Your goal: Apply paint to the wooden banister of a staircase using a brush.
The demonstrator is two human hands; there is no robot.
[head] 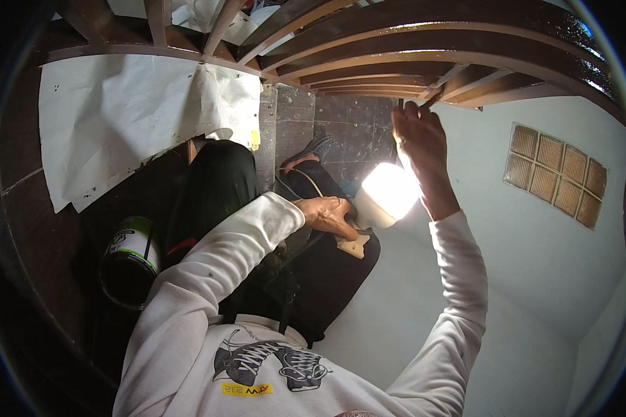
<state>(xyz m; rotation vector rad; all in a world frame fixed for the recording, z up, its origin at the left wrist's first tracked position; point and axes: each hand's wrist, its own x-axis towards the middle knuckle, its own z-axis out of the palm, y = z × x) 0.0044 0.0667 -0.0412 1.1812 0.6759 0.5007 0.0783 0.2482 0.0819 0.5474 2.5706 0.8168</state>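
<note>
My left hand (329, 215) grips the base of a lit bulb lamp (388, 197) above my right thigh. A cream plate (353, 246) sticks out below the fingers. My right hand (421, 133) is raised to the brown wooden railing (375, 49), closed around a thin dark tool, apparently a slim paintbrush (431, 100). Its tip is at the lower ends of the slats, and whether it touches the wood is hard to tell. Parts of the railing shine as if wet.
A spotted white sheet (115, 114) covers part of the dark tiled floor (339, 112). By my left leg stands a paint tin (130, 263) with a green and white label. A pale wall (480, 172) with a glass-block window (555, 174) rises at right. A cable (305, 180) runs near my foot.
</note>
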